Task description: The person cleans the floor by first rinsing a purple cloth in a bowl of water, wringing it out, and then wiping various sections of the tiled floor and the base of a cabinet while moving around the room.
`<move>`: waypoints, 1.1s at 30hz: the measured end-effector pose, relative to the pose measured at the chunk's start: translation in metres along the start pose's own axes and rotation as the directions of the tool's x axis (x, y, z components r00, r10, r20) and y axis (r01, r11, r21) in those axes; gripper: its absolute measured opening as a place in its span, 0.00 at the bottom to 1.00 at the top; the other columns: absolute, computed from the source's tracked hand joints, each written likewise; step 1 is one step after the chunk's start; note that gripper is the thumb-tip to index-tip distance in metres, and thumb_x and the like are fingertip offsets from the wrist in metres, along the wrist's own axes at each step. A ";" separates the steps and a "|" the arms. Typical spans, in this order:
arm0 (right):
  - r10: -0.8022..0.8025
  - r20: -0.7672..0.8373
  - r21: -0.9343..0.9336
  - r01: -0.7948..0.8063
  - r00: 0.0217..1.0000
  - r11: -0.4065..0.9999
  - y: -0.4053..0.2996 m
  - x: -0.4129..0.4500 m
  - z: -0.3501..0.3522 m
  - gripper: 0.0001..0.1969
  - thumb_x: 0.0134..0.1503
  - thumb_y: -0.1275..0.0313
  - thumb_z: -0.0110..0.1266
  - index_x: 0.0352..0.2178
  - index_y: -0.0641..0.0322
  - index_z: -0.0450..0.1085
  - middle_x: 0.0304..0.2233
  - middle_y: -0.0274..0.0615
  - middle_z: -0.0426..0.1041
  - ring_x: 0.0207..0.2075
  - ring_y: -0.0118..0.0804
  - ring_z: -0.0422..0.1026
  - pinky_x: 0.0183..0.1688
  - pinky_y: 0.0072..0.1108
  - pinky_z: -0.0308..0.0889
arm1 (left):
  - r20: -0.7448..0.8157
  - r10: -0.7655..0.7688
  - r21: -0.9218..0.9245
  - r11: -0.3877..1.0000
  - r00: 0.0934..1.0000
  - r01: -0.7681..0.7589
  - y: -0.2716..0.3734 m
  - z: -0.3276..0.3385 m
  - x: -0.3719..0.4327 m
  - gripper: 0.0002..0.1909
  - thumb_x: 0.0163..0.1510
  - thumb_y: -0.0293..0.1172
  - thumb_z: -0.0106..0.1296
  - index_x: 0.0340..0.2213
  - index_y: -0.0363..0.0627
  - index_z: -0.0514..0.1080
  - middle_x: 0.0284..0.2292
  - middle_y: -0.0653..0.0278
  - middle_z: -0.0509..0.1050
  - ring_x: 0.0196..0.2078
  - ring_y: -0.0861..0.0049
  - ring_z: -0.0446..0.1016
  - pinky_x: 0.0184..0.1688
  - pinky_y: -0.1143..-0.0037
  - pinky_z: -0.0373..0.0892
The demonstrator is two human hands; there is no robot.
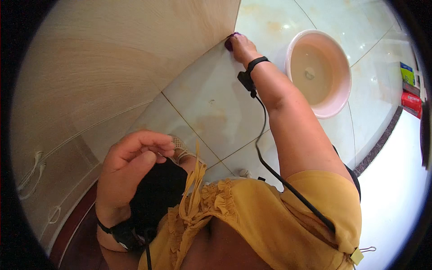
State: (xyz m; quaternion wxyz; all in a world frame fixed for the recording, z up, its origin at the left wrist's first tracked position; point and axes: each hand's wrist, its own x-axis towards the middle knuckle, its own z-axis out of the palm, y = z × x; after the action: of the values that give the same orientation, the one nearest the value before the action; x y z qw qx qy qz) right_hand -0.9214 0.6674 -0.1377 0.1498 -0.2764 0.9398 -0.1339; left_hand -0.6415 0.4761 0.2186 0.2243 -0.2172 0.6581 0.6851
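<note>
My right hand (243,49) reaches far forward and presses a dark purple cloth (229,44) against the tiled floor, at the foot of a beige wood-grain panel (135,44). Part of the cloth is hidden beneath the fingers. To the right of that forearm stands a pink plastic basin (342,91) of cloudy water, with a small pale object under or on the surface. My left hand (135,162) is raised above my knee, its fingers loosely curled and nothing seen in them. Each wrist bears a black strapped device with a cable.
Pale floor tiles (216,101) with a few brownish stains spread ahead. At the far right are a red package (411,103) and a green and blue one (407,73), near a white surface (388,189) with a dark edge. White cords (40,165) hang by the panel at left.
</note>
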 end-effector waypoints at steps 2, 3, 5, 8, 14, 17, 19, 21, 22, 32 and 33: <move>0.049 -0.056 -0.035 -0.051 0.997 0.998 -0.009 0.004 0.017 0.12 0.50 0.75 0.50 0.39 0.60 0.71 0.42 0.49 0.72 0.45 0.49 0.71 0.43 0.33 0.69 | -0.019 -0.006 0.001 1.000 1.000 0.006 -0.001 0.000 0.003 0.14 0.56 0.27 0.45 0.43 0.35 0.70 0.38 0.61 0.74 0.40 0.80 0.71 0.45 0.78 0.66; 0.091 -0.116 -0.077 -0.100 0.989 0.992 -0.016 0.008 0.030 0.11 0.52 0.75 0.49 0.38 0.60 0.71 0.41 0.50 0.72 0.44 0.50 0.71 0.43 0.33 0.69 | -0.004 0.008 -0.024 1.000 1.000 -0.008 -0.001 0.001 0.007 0.14 0.56 0.26 0.44 0.43 0.34 0.70 0.38 0.61 0.74 0.41 0.80 0.71 0.45 0.78 0.66; -0.005 -0.107 -0.037 0.001 0.994 0.999 -0.044 0.009 0.078 0.14 0.54 0.74 0.46 0.44 0.59 0.67 0.46 0.49 0.69 0.46 0.49 0.70 0.44 0.34 0.68 | 0.005 0.022 -0.039 0.999 1.000 -0.021 0.002 0.005 0.010 0.14 0.56 0.25 0.43 0.43 0.34 0.70 0.38 0.61 0.74 0.41 0.80 0.71 0.45 0.78 0.66; -0.290 0.192 0.099 0.276 0.937 0.956 -0.105 -0.019 0.085 0.13 0.49 0.77 0.49 0.39 0.59 0.69 0.45 0.46 0.69 0.47 0.49 0.69 0.48 0.33 0.67 | 0.005 -0.009 -0.011 1.000 1.000 0.009 0.009 0.014 0.012 0.14 0.56 0.26 0.44 0.43 0.34 0.70 0.38 0.61 0.74 0.41 0.80 0.71 0.45 0.78 0.66; -0.066 -0.212 0.208 0.111 0.975 0.972 -0.040 -0.021 0.056 0.15 0.51 0.76 0.47 0.43 0.66 0.65 0.46 0.50 0.68 0.48 0.48 0.68 0.47 0.34 0.67 | 0.025 -0.028 0.037 0.999 0.999 0.027 0.000 0.004 0.010 0.14 0.56 0.28 0.46 0.42 0.34 0.69 0.38 0.61 0.74 0.41 0.79 0.71 0.45 0.78 0.66; -0.053 -0.174 0.079 0.067 0.983 0.995 -0.024 -0.011 0.041 0.17 0.50 0.78 0.46 0.44 0.66 0.64 0.47 0.50 0.67 0.48 0.48 0.68 0.47 0.34 0.68 | -0.058 -0.024 -0.002 1.000 0.998 0.024 -0.006 -0.001 0.007 0.15 0.56 0.30 0.46 0.42 0.34 0.69 0.37 0.60 0.74 0.41 0.78 0.71 0.44 0.77 0.66; -0.006 -0.109 0.062 0.013 0.994 0.998 -0.025 -0.004 0.037 0.18 0.49 0.77 0.48 0.43 0.65 0.65 0.47 0.50 0.67 0.48 0.48 0.69 0.46 0.33 0.69 | -0.046 -0.016 0.029 0.999 0.999 0.017 -0.004 -0.002 0.004 0.16 0.54 0.30 0.44 0.42 0.33 0.69 0.37 0.59 0.74 0.40 0.76 0.72 0.44 0.76 0.67; 0.041 -0.109 0.086 -0.032 0.993 0.996 -0.028 -0.004 0.040 0.25 0.46 0.78 0.48 0.50 0.60 0.62 0.51 0.44 0.65 0.51 0.46 0.66 0.50 0.31 0.66 | -0.064 -0.003 0.049 0.999 0.998 0.006 -0.004 -0.001 -0.001 0.16 0.53 0.30 0.44 0.41 0.33 0.69 0.37 0.59 0.74 0.40 0.75 0.72 0.43 0.76 0.67; 0.054 -0.109 0.095 -0.044 0.992 0.994 -0.030 -0.004 0.041 0.25 0.46 0.78 0.48 0.50 0.60 0.62 0.51 0.44 0.65 0.51 0.46 0.66 0.50 0.31 0.66 | -0.085 0.012 0.062 0.998 0.996 -0.007 -0.005 -0.001 -0.002 0.17 0.52 0.29 0.43 0.41 0.32 0.69 0.37 0.59 0.74 0.40 0.75 0.73 0.43 0.75 0.67; -0.429 -0.022 0.084 0.429 0.903 0.899 -0.093 -0.023 0.091 0.08 0.48 0.76 0.49 0.31 0.54 0.71 0.40 0.40 0.70 0.45 0.43 0.70 0.41 0.32 0.68 | -0.021 0.049 0.080 0.996 0.999 -0.047 -0.003 0.006 0.008 0.17 0.54 0.35 0.45 0.40 0.32 0.69 0.37 0.57 0.74 0.39 0.74 0.73 0.43 0.74 0.68; -0.415 0.105 0.117 0.403 0.904 0.908 -0.081 -0.015 0.082 0.08 0.49 0.76 0.48 0.31 0.53 0.71 0.40 0.39 0.70 0.45 0.43 0.70 0.40 0.33 0.68 | -0.032 0.043 0.080 0.996 0.999 -0.040 -0.006 0.003 0.007 0.19 0.55 0.37 0.46 0.41 0.32 0.69 0.37 0.57 0.74 0.39 0.73 0.73 0.43 0.74 0.68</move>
State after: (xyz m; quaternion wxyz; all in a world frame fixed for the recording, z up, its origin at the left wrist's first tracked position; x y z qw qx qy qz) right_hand -0.8410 0.5964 -0.1825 0.1907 -0.4683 0.8421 -0.1876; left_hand -0.6439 0.4790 0.2097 0.2074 -0.2059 0.6928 0.6592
